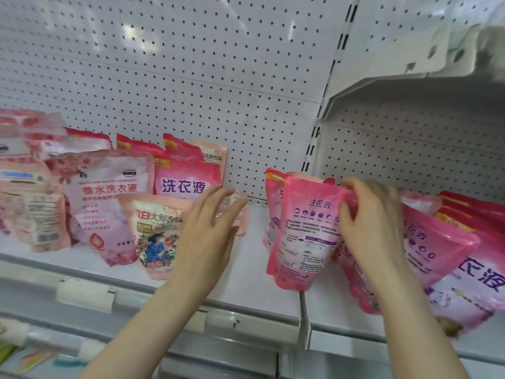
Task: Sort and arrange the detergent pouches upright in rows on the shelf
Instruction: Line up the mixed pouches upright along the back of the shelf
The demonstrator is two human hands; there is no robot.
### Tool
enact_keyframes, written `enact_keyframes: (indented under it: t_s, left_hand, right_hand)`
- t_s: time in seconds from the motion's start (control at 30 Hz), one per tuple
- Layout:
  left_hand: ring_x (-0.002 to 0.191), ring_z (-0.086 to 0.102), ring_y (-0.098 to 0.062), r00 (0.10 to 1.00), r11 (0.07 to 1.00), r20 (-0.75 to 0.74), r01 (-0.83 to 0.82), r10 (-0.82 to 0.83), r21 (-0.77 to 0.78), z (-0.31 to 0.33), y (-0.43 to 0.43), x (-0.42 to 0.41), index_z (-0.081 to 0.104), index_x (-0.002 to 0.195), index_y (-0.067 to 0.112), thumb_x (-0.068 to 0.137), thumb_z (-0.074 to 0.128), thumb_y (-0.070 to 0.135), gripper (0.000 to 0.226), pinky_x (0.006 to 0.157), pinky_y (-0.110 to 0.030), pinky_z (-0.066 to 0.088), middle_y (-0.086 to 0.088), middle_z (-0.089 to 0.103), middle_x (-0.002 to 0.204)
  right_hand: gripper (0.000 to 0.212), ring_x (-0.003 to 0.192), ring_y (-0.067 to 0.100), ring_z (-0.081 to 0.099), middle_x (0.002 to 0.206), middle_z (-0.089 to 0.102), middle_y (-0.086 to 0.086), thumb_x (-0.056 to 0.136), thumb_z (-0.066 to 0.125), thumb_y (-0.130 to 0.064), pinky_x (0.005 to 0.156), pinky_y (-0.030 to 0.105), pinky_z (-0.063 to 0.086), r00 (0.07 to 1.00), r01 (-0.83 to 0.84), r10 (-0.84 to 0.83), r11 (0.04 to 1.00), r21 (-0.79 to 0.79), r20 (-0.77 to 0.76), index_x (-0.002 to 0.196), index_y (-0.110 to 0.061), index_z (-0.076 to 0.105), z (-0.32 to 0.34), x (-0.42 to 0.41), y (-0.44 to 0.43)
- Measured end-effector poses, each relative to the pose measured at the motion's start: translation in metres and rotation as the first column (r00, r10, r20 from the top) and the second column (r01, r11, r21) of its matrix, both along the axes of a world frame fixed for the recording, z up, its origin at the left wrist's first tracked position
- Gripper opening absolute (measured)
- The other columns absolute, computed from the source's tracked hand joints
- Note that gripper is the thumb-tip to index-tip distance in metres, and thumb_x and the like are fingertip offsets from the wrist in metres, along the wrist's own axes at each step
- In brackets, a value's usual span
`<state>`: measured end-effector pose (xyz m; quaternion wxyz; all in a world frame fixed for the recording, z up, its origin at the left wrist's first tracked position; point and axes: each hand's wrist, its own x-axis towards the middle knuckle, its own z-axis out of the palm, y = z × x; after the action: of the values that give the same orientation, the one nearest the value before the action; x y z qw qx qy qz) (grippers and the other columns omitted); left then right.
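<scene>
My right hand (369, 228) grips the top right corner of a bright pink detergent pouch (303, 236) that stands back side out near the joint between two shelf sections. My left hand (207, 233) is spread, fingers apart, resting against a pale peach pouch (155, 231) with a floral picture. Behind that one stand a pink pouch with purple characters (185, 181) and a pale pink pouch with red text (106, 198). More pink pouches (442, 255) lean in a loose pile to the right of my right hand.
The white shelf (246, 274) has a bare gap between the two groups. A white pegboard back wall (191, 77) rises behind. An upper shelf (410, 86) overhangs on the right. Blurred pink packs (27, 187) crowd the far left. Price-tag holders (84, 294) line the front edge.
</scene>
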<state>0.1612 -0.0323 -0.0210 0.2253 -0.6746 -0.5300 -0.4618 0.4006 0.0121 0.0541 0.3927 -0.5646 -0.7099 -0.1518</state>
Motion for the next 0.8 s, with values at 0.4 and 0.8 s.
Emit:
enact_keyframes:
  t_s: [0.4, 0.8]
  left_hand:
    - [0.143, 0.031, -0.027, 0.988, 0.952, -0.155, 0.060, -0.013, 0.300, -0.020, -0.010, -0.078, 0.042, 0.134, 0.010, 0.094, 0.059, 0.024, 0.046, 0.116, -0.058, 0.021, -0.013, 0.038, 0.141]
    - [0.135, 0.040, -0.033, 0.991, 0.992, -0.109, -0.065, 0.077, 0.113, -0.031, -0.011, -0.105, 0.046, 0.141, 0.003, 0.093, 0.065, 0.024, 0.056, 0.112, -0.052, 0.033, -0.020, 0.050, 0.137]
  right_hand:
    - [0.046, 0.121, 0.031, 0.053, 0.134, 0.055, 0.014, 0.093, 0.039, 0.003, 0.097, 0.039, 0.046, 0.935, -0.292, 0.351, 0.831, -0.474, 0.040, 0.139, -0.007, 0.045, -0.068, -0.171, 0.027]
    - [0.024, 0.101, 0.037, 0.064, 0.111, 0.068, 0.019, 0.096, 0.053, -0.019, 0.069, 0.033, 0.040, 0.924, -0.051, 0.262, 0.806, -0.590, 0.277, 0.112, -0.009, 0.067, -0.104, -0.164, 0.057]
